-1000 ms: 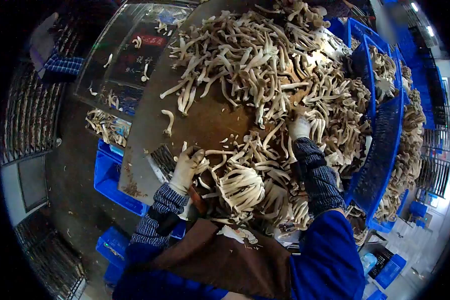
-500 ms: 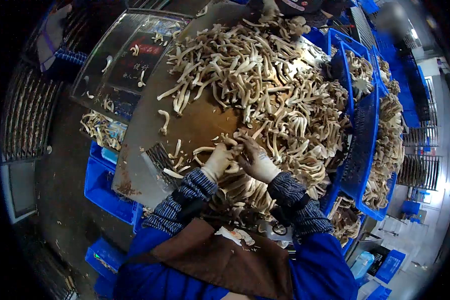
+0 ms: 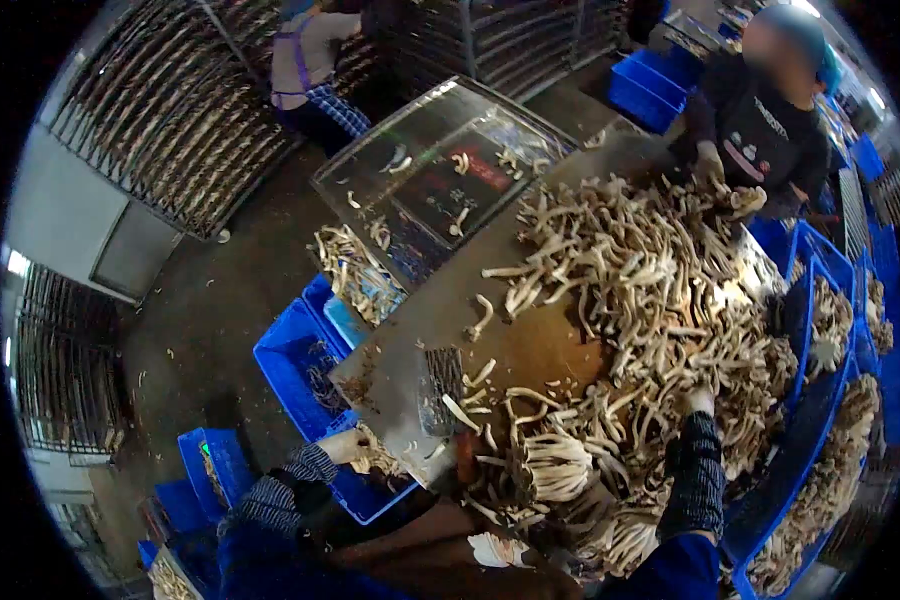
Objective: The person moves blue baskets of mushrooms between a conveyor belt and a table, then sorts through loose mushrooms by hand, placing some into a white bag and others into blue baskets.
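Note:
My left hand (image 3: pixel 343 446), in a white glove, is over the blue crate (image 3: pixel 305 318) at the table's left front edge. Pale mushroom pieces (image 3: pixel 376 457) lie against its fingertips; whether it grips them I cannot make out. My right hand (image 3: pixel 701 400), also gloved, reaches into the big heap of long-stemmed mushrooms (image 3: pixel 640 260) on the metal table (image 3: pixel 390 375). Its fingers are hidden among the stems. Between my arms a bundle of mushrooms (image 3: pixel 558 467) lies with its pale stems side by side.
A glass-topped stand (image 3: pixel 440 190) with scattered mushroom pieces adjoins the table. Blue crates of mushrooms (image 3: pixel 820 470) line the right side. Across the heap stands a co-worker (image 3: pixel 765 135) with a gloved hand in it. Another person (image 3: pixel 315 65) is near the drying racks (image 3: pixel 160 110).
My hands were together over the mushrooms; now they are apart. The left has moved to the crate at the table's edge, the right into the heap. My view has swung left.

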Available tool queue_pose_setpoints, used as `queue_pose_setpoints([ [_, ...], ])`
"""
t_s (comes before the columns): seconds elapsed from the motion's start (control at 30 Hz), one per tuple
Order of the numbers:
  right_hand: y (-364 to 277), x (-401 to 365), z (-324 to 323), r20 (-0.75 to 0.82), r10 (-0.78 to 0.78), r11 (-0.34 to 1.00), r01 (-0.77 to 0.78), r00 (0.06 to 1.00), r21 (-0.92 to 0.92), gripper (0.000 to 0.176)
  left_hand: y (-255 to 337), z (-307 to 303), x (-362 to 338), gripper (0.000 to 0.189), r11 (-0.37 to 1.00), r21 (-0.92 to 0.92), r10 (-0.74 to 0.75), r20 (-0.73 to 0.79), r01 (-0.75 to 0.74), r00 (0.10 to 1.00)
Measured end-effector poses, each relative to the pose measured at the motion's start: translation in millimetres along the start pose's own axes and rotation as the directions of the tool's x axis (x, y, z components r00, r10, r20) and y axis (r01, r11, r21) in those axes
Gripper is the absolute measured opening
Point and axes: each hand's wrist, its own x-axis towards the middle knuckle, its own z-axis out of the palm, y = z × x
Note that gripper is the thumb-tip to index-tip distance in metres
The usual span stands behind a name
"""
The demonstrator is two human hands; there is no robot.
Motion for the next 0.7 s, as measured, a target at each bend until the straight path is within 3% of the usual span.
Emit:
queue_pose_setpoints([
  [0.03,3.9,-2.9,4.3,-0.126,-0.051,0.982,0.073,0.991,0.176,0.077,4.5,-4.1,-13.9,0.031,0.910,0.414,0.037,-0.119,0.015,0.992],
  [0.07,7.2,-6.2,8.0,-0.250,-0.102,0.928,0.182,0.963,0.324,0.075,9.1,-8.5,-21.9,0.038,0.654,0.751,0.116,-0.212,0.086,0.970],
  [0.1,25.6,5.6,1.9,-0.040,0.022,0.681,0.014,0.999,0.732,0.073,8.6,-16.3,-12.6,0.038,0.650,0.755,0.128,-0.220,0.086,0.967],
  [0.13,51.5,31.6,19.3,-0.207,-0.111,0.502,0.235,0.972,0.832,0.069,5.8,-25.0,7.1,0.044,0.627,0.763,0.323,-0.440,0.158,0.838],
  [0.17,39.4,-2.1,-4.7,-0.168,-0.072,0.283,0.181,0.983,0.942,0.060,2.3,-30.6,22.2,0.052,0.621,0.749,0.494,-0.602,0.230,0.627],
  [0.23,24.7,-58.8,-46.1,-0.053,-0.079,-0.015,0.052,0.995,0.999,0.055,57.2,-22.2,49.5,0.050,0.788,0.615,0.526,-0.685,0.014,0.504],
  [0.27,9.4,-88.8,-58.9,-0.043,-0.152,-0.185,0.015,0.987,0.983,0.053,105.1,1.6,42.2,0.049,0.770,0.613,0.623,-0.661,-0.177,0.418],
  [0.3,-9.6,-119.7,-69.6,-0.043,-0.238,-0.340,-0.042,0.970,0.939,0.051,156.3,24.0,27.8,0.051,0.808,0.481,0.582,-0.570,-0.339,0.580],
  [0.33,-30.1,-148.8,-77.9,-0.045,-0.324,-0.462,-0.117,0.945,0.879,0.048,186.3,45.8,39.1,0.057,0.757,0.327,0.654,-0.381,-0.567,0.654],
  [0.4,-72.1,-199.7,-80.4,-0.068,-0.464,-0.618,-0.268,0.883,0.739,0.045,222.8,101.8,109.8,0.079,0.561,0.491,0.808,-0.151,-0.666,0.569],
  [0.43,-88.5,-220.0,-78.0,-0.080,-0.504,-0.657,-0.321,0.860,0.682,0.043,237.1,131.7,134.2,0.090,0.607,0.496,0.745,-0.086,-0.621,0.661],
  [0.5,-102.2,-242.3,-71.0,-0.102,-0.520,-0.685,-0.343,0.848,0.643,0.042,289.5,162.3,84.7,0.099,0.315,0.478,0.911,0.089,-0.820,0.402],
  [0.53,-96.7,-245.9,-59.8,-0.092,-0.493,-0.673,-0.312,0.865,0.671,0.042,293.8,159.4,95.1,0.095,0.288,0.664,0.901,0.056,-0.690,0.430],
  [0.6,-86.1,-251.9,-31.2,-0.068,-0.437,-0.643,-0.258,0.897,0.721,0.041,288.7,116.1,161.9,0.086,0.477,0.149,0.877,-0.142,-0.866,0.459],
  [0.63,-90.1,-266.1,-42.4,0.027,-0.349,-0.697,-0.279,0.937,0.660,0.037,270.5,57.2,200.1,0.082,0.586,-0.115,0.758,-0.272,-0.802,0.593],
  [0.67,-94.1,-280.4,-53.4,0.122,-0.254,-0.753,-0.275,0.959,0.598,0.034,252.7,-1.0,236.6,0.079,0.576,-0.393,0.603,-0.388,-0.717,0.697],
  [0.7,-86.0,-262.8,-38.6,0.171,-0.261,-0.796,-0.312,0.950,0.518,0.032,247.9,-21.7,231.4,0.077,0.692,-0.288,0.493,-0.482,-0.662,0.724],
])
